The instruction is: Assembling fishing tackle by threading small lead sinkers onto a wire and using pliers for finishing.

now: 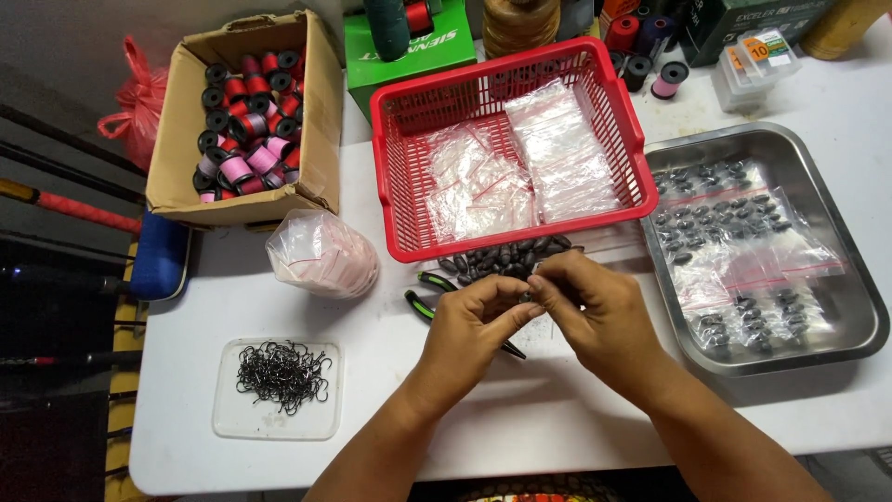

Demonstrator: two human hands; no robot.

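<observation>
A: Your left hand (469, 321) and right hand (585, 297) meet over the surface (520, 418), fingers pinched on something tiny. A sinker, probably; I cannot tell.

B: You work right beside the sinkers (506, 258), so supply is near.

A: Count?

B: One red basket (409, 121) with two bag stacks, one tray (859, 307) of bagged sinkers, one lid of hooks (283, 375), one box of spools (246, 116), one pair of pliers (429, 293).

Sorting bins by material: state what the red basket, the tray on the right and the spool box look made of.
Red basket: moulded plastic, glossy slotted walls. Tray: likely stainless steel, with a brushed silvery sheen. Spool box: brown corrugated cardboard, matte, with folded flaps.
</observation>
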